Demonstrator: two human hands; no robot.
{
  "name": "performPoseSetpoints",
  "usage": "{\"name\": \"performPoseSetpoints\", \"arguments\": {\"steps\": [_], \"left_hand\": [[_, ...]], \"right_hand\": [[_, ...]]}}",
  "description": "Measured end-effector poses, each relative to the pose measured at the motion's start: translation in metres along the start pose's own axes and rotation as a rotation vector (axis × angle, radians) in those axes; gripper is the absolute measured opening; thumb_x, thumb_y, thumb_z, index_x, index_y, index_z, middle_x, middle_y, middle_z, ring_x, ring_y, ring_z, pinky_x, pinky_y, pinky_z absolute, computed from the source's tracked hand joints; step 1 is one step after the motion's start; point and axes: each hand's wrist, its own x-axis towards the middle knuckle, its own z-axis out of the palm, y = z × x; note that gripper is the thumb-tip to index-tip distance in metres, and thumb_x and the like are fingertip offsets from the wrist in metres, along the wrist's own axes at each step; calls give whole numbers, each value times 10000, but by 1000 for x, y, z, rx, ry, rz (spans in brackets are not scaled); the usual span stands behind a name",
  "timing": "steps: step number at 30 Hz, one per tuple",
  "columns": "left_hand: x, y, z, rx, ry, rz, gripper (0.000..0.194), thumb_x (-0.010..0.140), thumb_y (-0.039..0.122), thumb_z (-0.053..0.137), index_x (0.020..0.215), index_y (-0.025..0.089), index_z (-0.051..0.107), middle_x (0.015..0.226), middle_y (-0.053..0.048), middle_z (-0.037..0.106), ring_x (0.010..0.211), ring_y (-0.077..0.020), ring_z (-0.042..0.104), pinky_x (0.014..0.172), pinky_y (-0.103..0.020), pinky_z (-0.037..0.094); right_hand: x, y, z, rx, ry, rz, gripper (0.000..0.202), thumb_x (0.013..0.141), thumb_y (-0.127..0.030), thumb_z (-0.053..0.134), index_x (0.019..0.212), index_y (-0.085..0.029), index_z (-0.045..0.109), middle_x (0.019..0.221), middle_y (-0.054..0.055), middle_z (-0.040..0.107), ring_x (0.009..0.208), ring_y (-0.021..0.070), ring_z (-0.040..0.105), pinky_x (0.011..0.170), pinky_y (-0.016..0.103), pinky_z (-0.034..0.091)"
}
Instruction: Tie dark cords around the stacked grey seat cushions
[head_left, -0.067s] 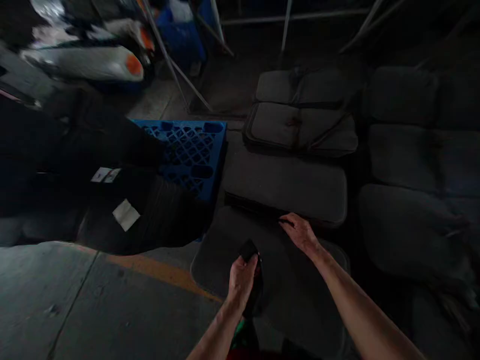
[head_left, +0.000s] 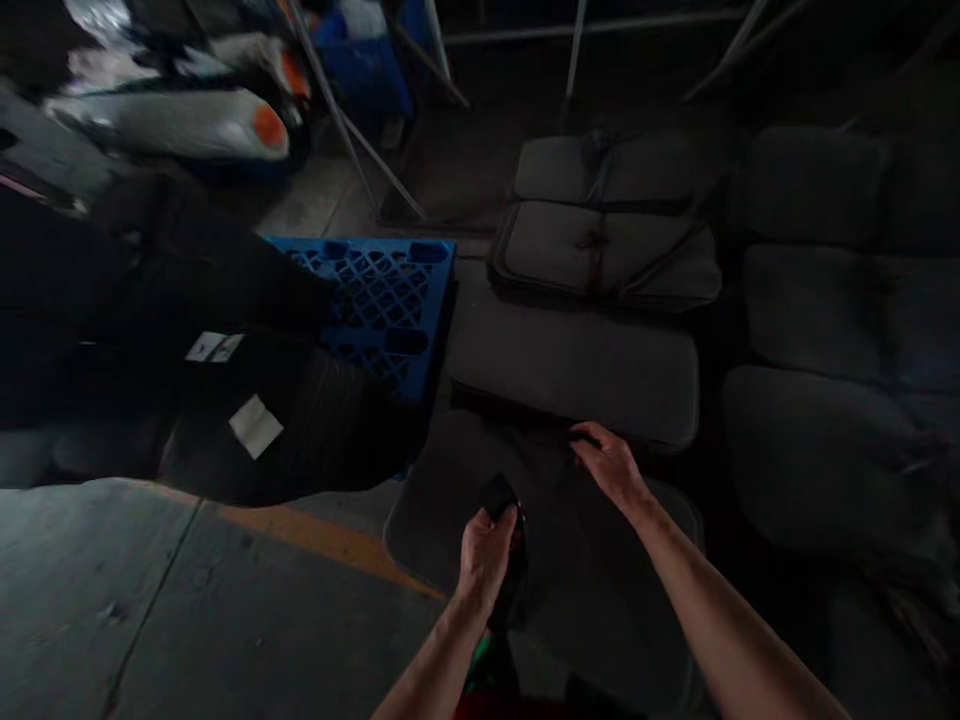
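My left hand (head_left: 486, 556) is closed around a small black object (head_left: 498, 494) with a dark strap hanging below it, held above the nearest grey cushion (head_left: 442, 490). My right hand (head_left: 611, 465) reaches forward to the far edge of that cushion, its fingers pinched on something small and dark where it meets the cushion behind (head_left: 577, 370). What the fingers pinch is too dark to make out.
More grey cushions (head_left: 607, 250) lie in rows on the floor ahead and to the right (head_left: 825, 460). A blue plastic crate (head_left: 382, 300) sits left of them, half covered by black covers with white labels (head_left: 255, 425). A yellow floor line (head_left: 330, 545) crosses the concrete. Metal frame legs (head_left: 352, 140) stand behind.
My right hand has shifted slightly forward and right along the cushion edge. The left hand holds its place.
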Motion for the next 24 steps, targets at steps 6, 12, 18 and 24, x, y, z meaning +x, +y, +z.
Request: {"name": "performPoseSetpoints", "arguments": {"steps": [6,12,18,24], "left_hand": [[1,2,3,-19,33,22,350,655,444,782,809,137,718,663,-13,664,539,-89,567,505,-175,427],[-3,0,3,-9,34,56,352,692,471,747,797,138,704,662,-19,651,557,-111,567,530,-205,431],[-31,23,4,426,-44,622,224,768,89,574,848,199,752,782,-17,619,742,-130,582,671,-215,442],[-35,37,9,449,-164,837,503,676,-70,460,927,239,767,845,-16,617,795,-121,602,720,-203,464]], "right_hand": [[-16,-9,-8,-6,-91,-35,279,808,-417,643,982,-201,677,905,17,699,849,190,639,771,283,480],[-18,-14,-18,-250,-304,-323,166,886,-321,613,947,-190,695,921,54,657,856,182,615,770,298,480],[-26,-25,-21,-452,-287,-613,213,924,-332,595,769,-198,651,922,62,701,1005,241,555,924,408,399],[-38,-33,1,-352,-546,-403,238,976,-303,438,883,-180,620,851,50,676,807,172,614,794,302,466]]}}
